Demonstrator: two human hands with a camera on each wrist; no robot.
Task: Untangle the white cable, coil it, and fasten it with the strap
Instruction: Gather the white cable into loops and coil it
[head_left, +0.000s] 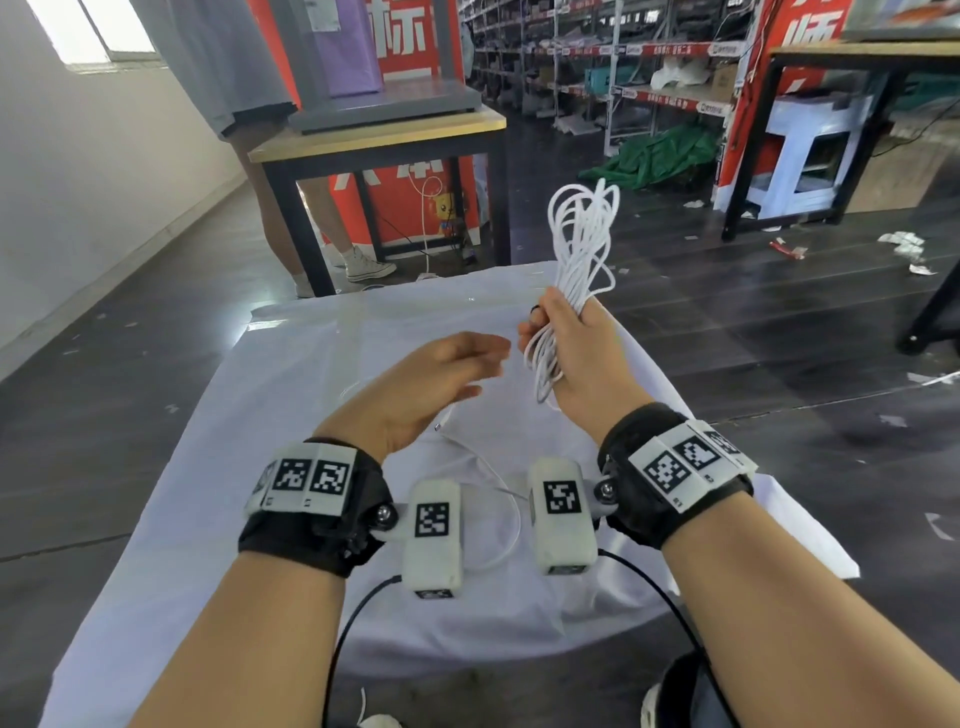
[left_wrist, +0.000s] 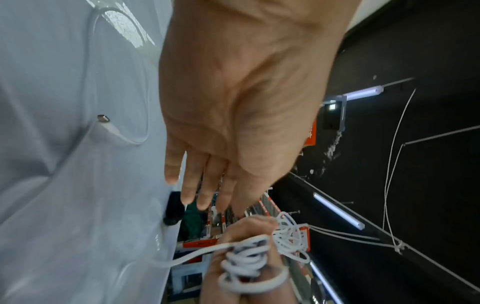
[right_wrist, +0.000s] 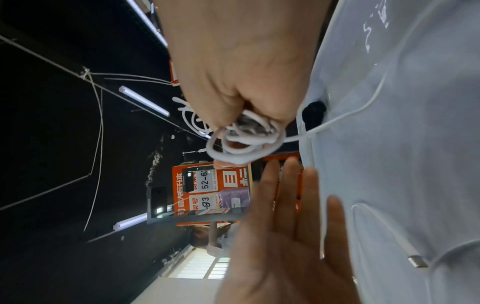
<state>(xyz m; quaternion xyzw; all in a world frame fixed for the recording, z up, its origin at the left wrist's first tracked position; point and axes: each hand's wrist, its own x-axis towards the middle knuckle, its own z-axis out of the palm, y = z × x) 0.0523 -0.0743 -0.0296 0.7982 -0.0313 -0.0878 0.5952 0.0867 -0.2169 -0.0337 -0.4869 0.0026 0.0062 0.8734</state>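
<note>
My right hand (head_left: 563, 325) is raised over the far right of the white cloth (head_left: 249, 467) and grips the white cable (head_left: 584, 244) as a bundle of long loops. The loops stick up above the fist and hang below it (right_wrist: 246, 142). A loose tail runs from the bundle down onto the cloth and ends in a metal-tipped connector (left_wrist: 103, 119) (right_wrist: 417, 261). My left hand (head_left: 480, 364) hovers just left of the bundle with straight fingers (left_wrist: 189, 185) and holds nothing. A small black piece (head_left: 535, 312), perhaps the strap, shows by my right fingertips.
A person (head_left: 311, 208) stands at the back left beside a wooden table with black legs (head_left: 374, 136). Another black table leg (head_left: 930, 312) stands at the right. Scraps of litter (head_left: 904, 244) lie on the dark floor, with warehouse shelving (head_left: 623, 62) behind.
</note>
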